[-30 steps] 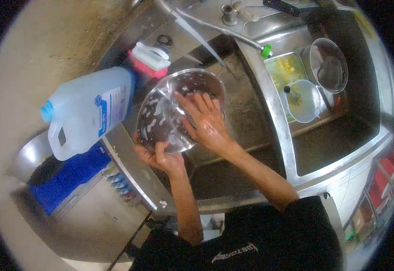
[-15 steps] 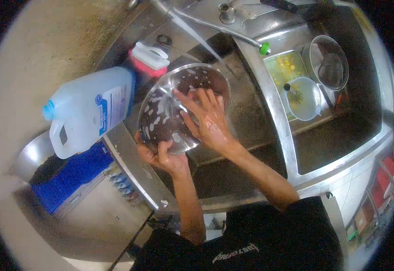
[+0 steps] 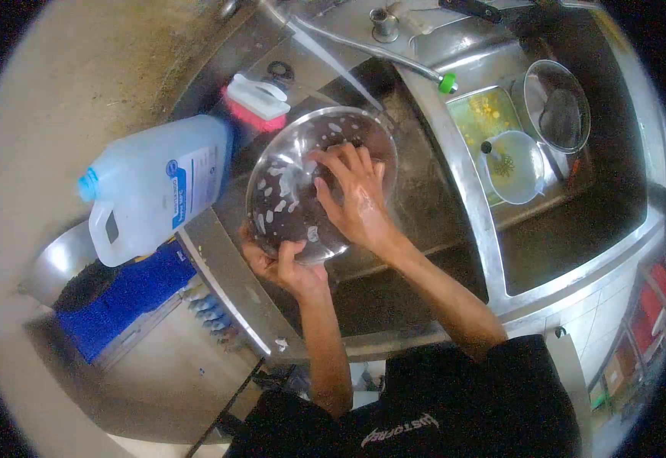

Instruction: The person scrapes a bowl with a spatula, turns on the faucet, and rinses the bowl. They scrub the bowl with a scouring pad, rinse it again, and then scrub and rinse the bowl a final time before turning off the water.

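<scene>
Over the left basin, the left hand grips a foam-spotted bowl while the loosely spread right hand seemingly rubs it, needing steady support.

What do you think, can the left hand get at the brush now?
Probably not directly: the left hand is gripping the bowl, which sits between it and the brush. It would likely have to let go and reach around.
</scene>
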The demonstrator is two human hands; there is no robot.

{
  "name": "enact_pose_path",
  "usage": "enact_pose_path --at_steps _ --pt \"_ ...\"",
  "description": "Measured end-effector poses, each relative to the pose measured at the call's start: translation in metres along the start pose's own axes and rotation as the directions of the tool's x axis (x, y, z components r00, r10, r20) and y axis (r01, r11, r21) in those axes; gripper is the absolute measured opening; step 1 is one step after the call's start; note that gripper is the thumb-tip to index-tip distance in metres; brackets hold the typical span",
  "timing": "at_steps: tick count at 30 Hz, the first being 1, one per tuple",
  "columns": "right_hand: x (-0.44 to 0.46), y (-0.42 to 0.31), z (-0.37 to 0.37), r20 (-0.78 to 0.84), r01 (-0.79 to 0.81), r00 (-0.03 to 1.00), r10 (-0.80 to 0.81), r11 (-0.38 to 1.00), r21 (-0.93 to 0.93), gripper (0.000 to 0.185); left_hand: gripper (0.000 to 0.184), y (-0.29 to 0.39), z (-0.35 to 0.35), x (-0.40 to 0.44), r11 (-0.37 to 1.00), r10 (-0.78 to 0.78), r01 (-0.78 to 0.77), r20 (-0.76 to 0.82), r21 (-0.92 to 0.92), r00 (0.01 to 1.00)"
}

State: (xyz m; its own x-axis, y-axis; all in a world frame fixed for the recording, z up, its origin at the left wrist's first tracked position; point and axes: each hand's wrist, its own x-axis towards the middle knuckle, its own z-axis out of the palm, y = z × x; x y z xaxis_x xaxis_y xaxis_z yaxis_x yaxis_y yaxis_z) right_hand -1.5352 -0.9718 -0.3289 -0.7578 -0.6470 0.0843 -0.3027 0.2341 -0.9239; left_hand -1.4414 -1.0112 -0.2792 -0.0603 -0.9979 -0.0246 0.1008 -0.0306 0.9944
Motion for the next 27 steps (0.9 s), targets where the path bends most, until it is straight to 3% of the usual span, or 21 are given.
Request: enact_pose_path --at_steps 5,7,11,13,14,19,22,24,26,27 --pt "-0.002 0.008 0.005 0.066 0.05 0.997 -0.044 0.994 -0.095 0.028 0.068 -0.005 0.002 -0.003 0.998 -0.051 0.049 -0.051 -0.036 0.997" --pt "-0.004 0.008 0.006 0.105 0.104 0.991 -0.087 0.98 -0.169 0.029 0.066 -0.009 -0.004 0.0 1.0 -0.026 0.027 0.019 -0.008 0.999" --pt "0.001 0.005 0.007 0.023 -0.012 1.0 0.015 0.991 -0.133 0.054 0.069 -0.019 -0.006 0.001 0.998 -0.051 0.054 0.089 -0.039 0.995" --pt "0.004 0.004 0.013 -0.071 -0.045 0.997 0.033 0.982 -0.182 0.063 0.07 -0.03 -0.01 0.007 0.996 0.091 -0.088 0.132 -0.026 0.987" --pt "0.006 0.004 0.014 -0.07 -0.044 0.997 0.032 0.982 -0.183 0.063 0.07 -0.033 -0.013 0.006 0.996 0.09 -0.087 0.131 -0.027 0.987" --pt "0.015 0.005 0.016 -0.093 -0.171 0.983 0.159 0.976 -0.137 0.044 0.075 -0.027 -0.002 0.005 1.0 -0.002 0.005 0.132 -0.027 0.991" --pt "0.014 0.011 0.02 -0.198 -0.161 0.972 0.124 0.969 -0.186 0.039 0.065 -0.031 0.002 0.002 0.991 -0.088 0.094 0.063 -0.091 0.994" --pt "0.01 0.024 0.019 -0.149 -0.172 0.978 0.147 0.97 -0.174 0.034 0.065 -0.035 0.009 -0.003 0.985 -0.102 0.11 0.06 -0.136 0.993" --pt "0.008 0.034 0.013 -0.183 -0.21 0.967 0.18 0.964 -0.161 0.027 0.063 -0.049 -0.001 -0.006 0.993 -0.12 0.12 0.013 0.0 0.993" --pt "0.014 0.034 -0.009 0.039 -0.368 0.929 0.367 0.914 0.172 0.018 0.063 -0.06 -0.01 -0.008 0.99 -0.134 0.135 0.017 -0.034 0.991"
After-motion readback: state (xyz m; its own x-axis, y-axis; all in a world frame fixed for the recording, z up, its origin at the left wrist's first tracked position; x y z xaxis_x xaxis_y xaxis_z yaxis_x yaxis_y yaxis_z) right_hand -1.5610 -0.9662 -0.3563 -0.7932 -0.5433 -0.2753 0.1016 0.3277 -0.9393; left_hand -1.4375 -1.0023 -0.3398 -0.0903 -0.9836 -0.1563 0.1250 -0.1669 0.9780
